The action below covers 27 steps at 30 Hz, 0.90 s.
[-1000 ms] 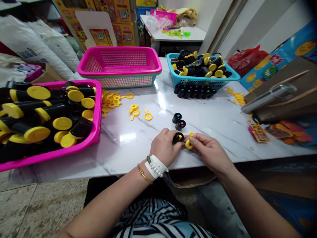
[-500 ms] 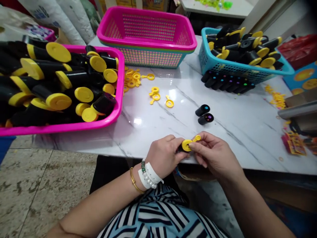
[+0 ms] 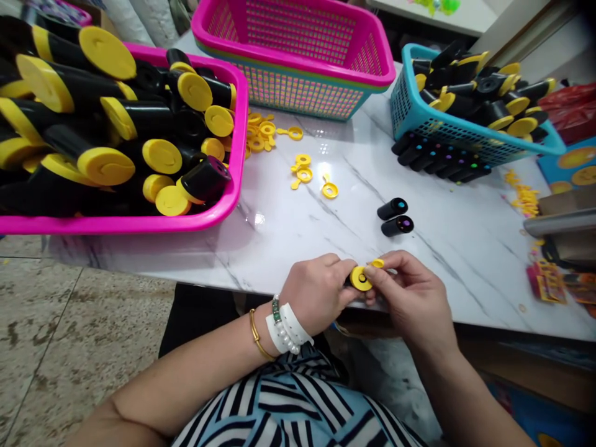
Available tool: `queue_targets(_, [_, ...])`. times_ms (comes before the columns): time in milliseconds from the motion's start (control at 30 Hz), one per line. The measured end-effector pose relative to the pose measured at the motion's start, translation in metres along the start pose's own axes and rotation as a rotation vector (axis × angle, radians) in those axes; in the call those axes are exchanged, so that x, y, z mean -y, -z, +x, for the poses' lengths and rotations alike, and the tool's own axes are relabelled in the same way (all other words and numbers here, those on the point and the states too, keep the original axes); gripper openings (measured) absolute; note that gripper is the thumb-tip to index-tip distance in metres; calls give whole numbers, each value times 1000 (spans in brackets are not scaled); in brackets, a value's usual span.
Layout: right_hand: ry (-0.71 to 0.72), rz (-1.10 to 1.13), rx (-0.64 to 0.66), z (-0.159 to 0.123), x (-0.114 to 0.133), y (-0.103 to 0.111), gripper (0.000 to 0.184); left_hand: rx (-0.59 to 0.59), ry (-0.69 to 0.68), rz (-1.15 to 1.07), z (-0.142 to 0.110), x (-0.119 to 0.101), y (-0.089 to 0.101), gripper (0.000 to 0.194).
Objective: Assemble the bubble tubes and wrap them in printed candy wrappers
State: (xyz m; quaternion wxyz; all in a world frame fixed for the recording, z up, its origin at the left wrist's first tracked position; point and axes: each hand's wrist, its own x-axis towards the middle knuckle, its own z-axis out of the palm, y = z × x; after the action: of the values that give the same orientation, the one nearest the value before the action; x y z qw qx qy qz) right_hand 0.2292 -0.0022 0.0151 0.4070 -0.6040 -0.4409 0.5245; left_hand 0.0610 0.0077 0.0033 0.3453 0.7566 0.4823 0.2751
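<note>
At the near edge of the white marble table (image 3: 288,236), my left hand (image 3: 316,292) is closed round a small black tube that is mostly hidden in its fingers. My right hand (image 3: 410,295) pinches a yellow ring cap (image 3: 362,277) against the tube's end, its small tab sticking up. Both hands touch at the cap. Two more black tubes (image 3: 395,217) lie just beyond my right hand. Loose yellow ring caps (image 3: 305,174) lie further up the table.
A pink tray (image 3: 233,205) at the left is piled with black tubes with yellow ends. A pink mesh basket (image 3: 298,56) stands at the back. A blue basket (image 3: 465,133) of tubes stands at the right, a row of black tubes before it. Packaging lies at the far right.
The yellow cap has gone from beside the black tube onto its end, with my hands drawn close together. The camera has tilted down and towards the table.
</note>
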Motion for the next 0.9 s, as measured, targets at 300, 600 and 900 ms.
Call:
queue_targets(300, [-10,-6,27,-5,3,-8,26,158,268,-412,10,-12,13,21])
queue_targets(600, [89,54,37,-2,-8,-1,25,-24,35,-267,-8,-6,-8,33])
queue_targets(900, [-249,-35,546,33,27,26,35,4,7,-173,1,-7,-6,5])
